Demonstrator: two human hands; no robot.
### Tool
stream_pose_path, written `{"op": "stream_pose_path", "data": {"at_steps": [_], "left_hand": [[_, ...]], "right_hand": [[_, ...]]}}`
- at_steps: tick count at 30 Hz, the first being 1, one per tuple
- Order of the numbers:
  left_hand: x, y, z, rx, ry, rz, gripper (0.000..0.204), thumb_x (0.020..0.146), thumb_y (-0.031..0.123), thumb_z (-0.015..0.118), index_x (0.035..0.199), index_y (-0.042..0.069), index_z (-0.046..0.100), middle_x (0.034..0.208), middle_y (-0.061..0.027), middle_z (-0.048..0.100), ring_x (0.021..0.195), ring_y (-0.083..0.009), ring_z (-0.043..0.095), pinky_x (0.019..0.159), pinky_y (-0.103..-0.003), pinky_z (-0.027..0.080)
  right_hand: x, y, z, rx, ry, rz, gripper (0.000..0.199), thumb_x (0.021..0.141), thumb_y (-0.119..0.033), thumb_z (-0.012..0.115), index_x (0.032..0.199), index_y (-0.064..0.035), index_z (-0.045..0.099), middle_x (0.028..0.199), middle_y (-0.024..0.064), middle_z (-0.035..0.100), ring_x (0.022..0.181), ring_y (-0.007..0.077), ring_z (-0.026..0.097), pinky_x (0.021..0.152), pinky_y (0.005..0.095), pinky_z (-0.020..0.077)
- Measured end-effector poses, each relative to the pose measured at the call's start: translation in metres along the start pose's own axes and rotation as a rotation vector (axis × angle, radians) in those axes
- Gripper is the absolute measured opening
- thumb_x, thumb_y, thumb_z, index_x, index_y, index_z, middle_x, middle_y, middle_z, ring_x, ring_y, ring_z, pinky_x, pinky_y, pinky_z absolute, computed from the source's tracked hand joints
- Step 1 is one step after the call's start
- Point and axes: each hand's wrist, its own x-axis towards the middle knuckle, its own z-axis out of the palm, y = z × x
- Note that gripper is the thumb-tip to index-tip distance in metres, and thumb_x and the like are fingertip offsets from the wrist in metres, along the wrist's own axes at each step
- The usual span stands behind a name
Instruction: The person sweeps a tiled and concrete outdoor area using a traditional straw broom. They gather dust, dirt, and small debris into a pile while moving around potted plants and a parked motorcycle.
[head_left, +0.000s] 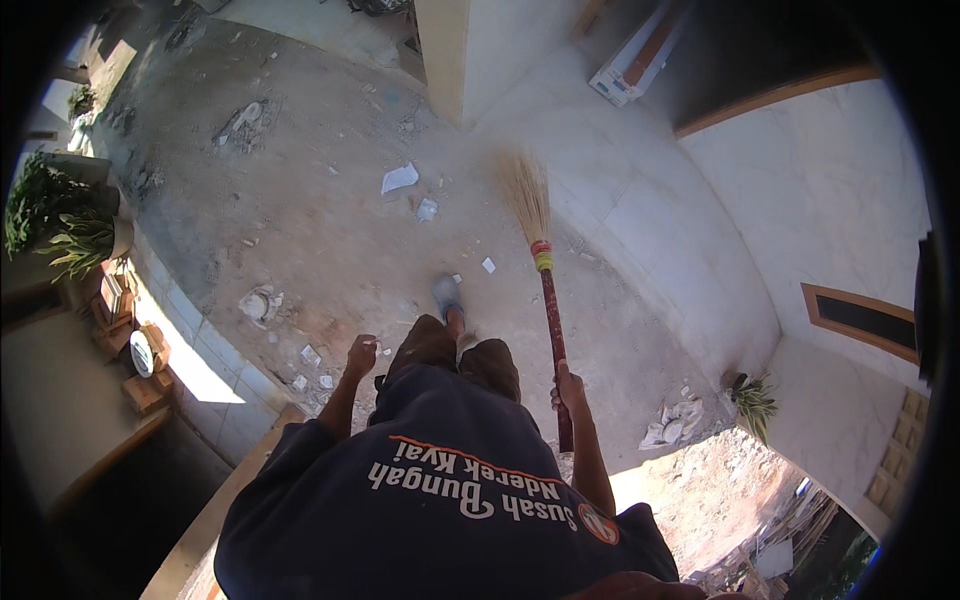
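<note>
My right hand (570,389) is wrapped round the dark red handle of a broom (549,312). Its straw bristles (527,195) point away from me, slightly blurred, near the foot of the white tiled wall. Red and yellow bands bind the bristles to the handle. My left hand (362,356) hangs beside my leg with its fingers curled. A small pale spot shows at those fingertips, too small to name. Scraps of white paper (400,179) and a crumpled pale piece (427,210) lie on the dusty floor (330,230) ahead of my foot.
Rubble heaps (261,304) and broken bits (674,422) dot the floor. A long box (627,75) stands by the dark opening at the far right. Potted plants (80,245) and stacked wooden pieces (147,393) line the left; another plant (752,405) stands at the right. A pillar (443,60) rises ahead.
</note>
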Motion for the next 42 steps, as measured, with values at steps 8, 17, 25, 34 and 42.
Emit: {"op": "stream_pose_path", "data": {"at_steps": [8, 17, 25, 34, 42], "left_hand": [[-0.001, 0.033, -0.011, -0.146, -0.049, 0.107, 0.024, 0.090, 0.016, 0.055, 0.112, 0.007, 0.059, 0.091, -0.0145, 0.068, 0.085, -0.0266, 0.066, 0.078, -0.038, 0.051], [-0.109, -0.092, -0.064, -0.089, 0.020, -0.041, 0.026, 0.088, 0.016, 0.057, 0.112, 0.007, 0.059, 0.095, -0.0170, 0.067, 0.088, -0.0288, 0.066, 0.079, -0.039, 0.051], [-0.204, -0.248, -0.084, 0.053, 0.022, -0.146, 0.027, 0.086, 0.019, 0.061, 0.110, 0.007, 0.061, 0.102, -0.0209, 0.066, 0.093, -0.0307, 0.066, 0.082, -0.040, 0.051], [-0.147, -0.157, -0.129, -0.023, -0.122, -0.255, 0.029, 0.086, 0.017, 0.060, 0.113, 0.005, 0.060, 0.102, -0.0207, 0.066, 0.095, -0.0295, 0.065, 0.083, -0.039, 0.051], [0.041, -0.215, -0.191, 0.101, 0.005, 0.386, 0.014, 0.084, 0.013, 0.057, 0.091, 0.005, 0.065, 0.104, -0.0148, 0.064, 0.097, -0.0311, 0.061, 0.082, -0.040, 0.049]], "right_hand": [[0.053, 0.027, 0.077, 0.330, -0.034, -0.072, 0.058, 0.094, -0.064, 0.036, 0.076, -0.0091, 0.042, 0.053, 0.0051, 0.045, 0.041, 0.0189, 0.047, 0.040, 0.0343, 0.0438], [0.043, 0.023, 0.197, 0.232, -0.408, -0.030, 0.052, 0.097, -0.057, 0.039, 0.078, -0.0092, 0.043, 0.053, 0.0000, 0.039, 0.042, 0.0131, 0.039, 0.042, 0.0284, 0.0389], [-0.038, 0.106, 0.146, 0.390, -0.243, -0.085, 0.049, 0.094, -0.054, 0.050, 0.104, -0.0064, 0.051, 0.057, -0.0014, 0.041, 0.043, 0.0096, 0.039, 0.042, 0.0259, 0.0392], [-0.084, 0.274, 0.104, 0.179, 0.191, -0.129, 0.039, 0.093, -0.038, 0.057, 0.090, 0.0003, 0.051, 0.054, 0.0085, 0.052, 0.041, 0.0211, 0.055, 0.036, 0.0359, 0.0466], [-0.108, 0.164, 0.241, 0.001, 0.150, -0.016, 0.033, 0.087, -0.019, 0.053, 0.085, 0.0146, 0.052, 0.060, 0.0167, 0.059, 0.047, 0.0280, 0.063, 0.045, 0.0404, 0.0533]]}}
